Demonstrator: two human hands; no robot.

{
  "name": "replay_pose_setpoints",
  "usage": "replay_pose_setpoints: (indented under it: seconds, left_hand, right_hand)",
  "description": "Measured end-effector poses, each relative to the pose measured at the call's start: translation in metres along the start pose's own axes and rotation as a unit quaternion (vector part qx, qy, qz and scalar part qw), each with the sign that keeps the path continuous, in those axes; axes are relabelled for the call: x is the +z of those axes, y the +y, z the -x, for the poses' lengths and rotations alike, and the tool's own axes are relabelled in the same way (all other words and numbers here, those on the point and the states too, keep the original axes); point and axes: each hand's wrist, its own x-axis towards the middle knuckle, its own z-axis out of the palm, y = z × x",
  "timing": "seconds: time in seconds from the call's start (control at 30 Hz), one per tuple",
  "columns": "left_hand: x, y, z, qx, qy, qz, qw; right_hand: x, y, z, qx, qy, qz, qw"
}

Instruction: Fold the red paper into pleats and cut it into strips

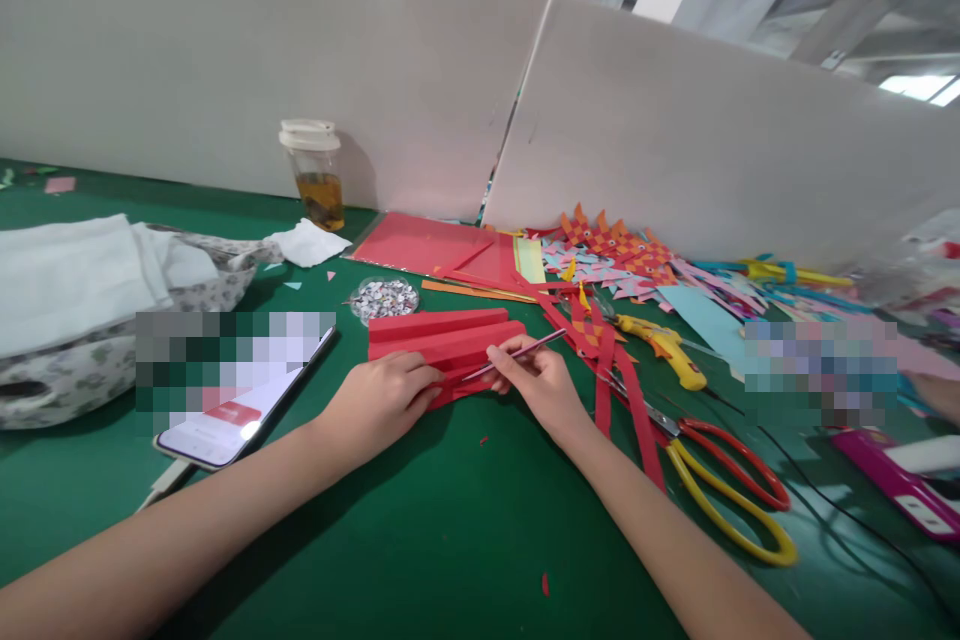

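Observation:
A folded sheet of red paper [450,335] with pleat-like creases lies on the green table before me. My left hand [386,390] holds its near left part, fingers curled over the paper. Between the thumb and fingers of my right hand [536,375] is a thin dark-pink stick [544,340], slanting with its lower end at the paper; whether it is a pen, I cannot tell. Just beyond the paper sits a round clear dish [384,300] of small black-and-white pieces. Red paper strips [604,390] and scissors [720,480] with red and yellow handles lie right of my right hand.
A lit phone [247,395] on a cable and a cloth bundle [82,320] lie left. Behind stand a tea cup [315,175] and a grey partition [225,50]. Rightward are woven paper fish [615,245], a yellow glue gun [664,345], a purple power strip [892,480] and another person's hand [934,395].

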Motion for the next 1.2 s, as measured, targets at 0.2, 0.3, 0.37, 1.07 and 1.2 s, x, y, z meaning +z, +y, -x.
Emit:
replay_pose_setpoints:
  seconds: [0.2, 0.3, 0.37, 1.07, 1.2]
  left_hand:
    - [0.0, -0.002, -0.001, -0.008, -0.014, 0.014, 1.0]
    - [-0.001, -0.001, -0.002, -0.013, -0.018, 0.015, 1.0]
    - [-0.001, -0.001, -0.002, -0.016, -0.014, 0.018, 1.0]
    - [-0.003, -0.001, -0.002, -0.022, -0.022, 0.043, 0.999]
    - [-0.003, -0.001, -0.003, -0.025, -0.019, 0.042, 0.999]
  right_hand:
    - [-0.004, 0.001, -0.002, 0.004, 0.035, -0.01, 0.999]
    - [-0.009, 0.0, -0.005, 0.003, 0.104, -0.075, 0.992]
    - [-0.013, -0.002, -0.007, 0.007, 0.131, -0.117, 0.984]
    - [-0.005, -0.001, -0.003, 0.055, -0.027, -0.039, 0.997]
    - [-0.013, 0.0, -0.003, 0.052, -0.018, -0.023, 0.998]
